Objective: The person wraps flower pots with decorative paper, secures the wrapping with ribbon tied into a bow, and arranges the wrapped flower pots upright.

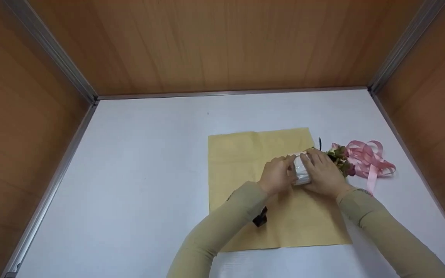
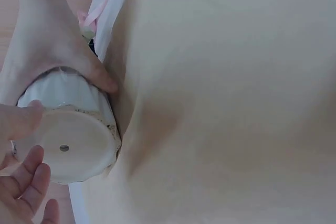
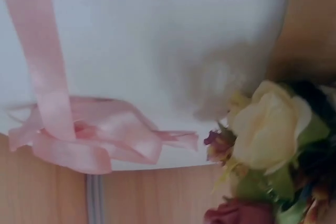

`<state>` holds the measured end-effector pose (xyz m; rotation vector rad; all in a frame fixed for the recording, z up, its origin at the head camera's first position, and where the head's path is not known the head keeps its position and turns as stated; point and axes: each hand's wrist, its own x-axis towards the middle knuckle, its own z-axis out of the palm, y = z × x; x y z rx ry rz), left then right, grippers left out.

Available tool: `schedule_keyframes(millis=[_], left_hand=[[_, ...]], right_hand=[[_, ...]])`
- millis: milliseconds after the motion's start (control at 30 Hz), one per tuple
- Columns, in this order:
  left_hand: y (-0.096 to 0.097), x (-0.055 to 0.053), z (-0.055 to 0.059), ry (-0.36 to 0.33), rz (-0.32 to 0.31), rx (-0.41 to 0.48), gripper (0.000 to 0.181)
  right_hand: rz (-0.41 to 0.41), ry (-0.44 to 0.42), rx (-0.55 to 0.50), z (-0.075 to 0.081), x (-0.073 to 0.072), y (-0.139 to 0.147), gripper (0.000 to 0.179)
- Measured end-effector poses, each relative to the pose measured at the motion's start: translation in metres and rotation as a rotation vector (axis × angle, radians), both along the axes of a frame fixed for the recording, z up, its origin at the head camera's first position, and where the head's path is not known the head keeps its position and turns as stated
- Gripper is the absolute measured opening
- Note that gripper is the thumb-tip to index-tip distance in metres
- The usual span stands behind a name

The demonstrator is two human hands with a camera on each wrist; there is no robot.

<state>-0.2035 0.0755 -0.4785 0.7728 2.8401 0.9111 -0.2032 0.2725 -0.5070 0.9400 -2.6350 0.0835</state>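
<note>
A white flowerpot (image 1: 301,170) of artificial flowers lies on its side over a sheet of brown paper (image 1: 234,154). My right hand (image 1: 325,175) grips the pot's ribbed side, thumb and fingers spread around it. At the base end is my left hand (image 1: 278,175), one digit at the base's edge and the other fingers loosely bent in front of it. The left wrist view shows the round pot base (image 2: 79,137) with a small hole in it. A cream rose (image 3: 270,127) and a dark red bloom (image 3: 241,212) show in the right wrist view; in the head view my right hand partly hides the flowers.
A loose heap of pink ribbon (image 1: 369,158) lies to the right of the flowers on the white table (image 1: 141,162). Wooden panels (image 1: 226,46) with metal edging stand at the back and both sides. A small black object (image 1: 260,217) shows beside my left sleeve.
</note>
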Motion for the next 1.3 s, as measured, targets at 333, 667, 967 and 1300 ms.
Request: schedule_keyframes(millis=[333, 667, 967, 1300], left_hand=[[0.0, 0.002, -0.002, 0.026, 0.024, -0.055, 0.055], [-0.002, 0.0, -0.004, 0.019, -0.005, -0.009, 0.057], [-0.003, 0.0, -0.006, -0.035, -0.059, 0.119, 0.057], [-0.033, -0.008, -0.004, -0.227, -0.01, 0.072, 0.054]], right_hand=[[-0.127, -0.036, -0.265, 0.017, -0.004, -0.012, 0.026], [-0.289, -0.087, -0.407, 0.024, -0.014, -0.036, 0.022], [-0.321, -0.235, -0.391, 0.015, -0.014, -0.042, 0.034], [-0.346, -0.174, -0.345, 0.012, -0.017, -0.045, 0.034]])
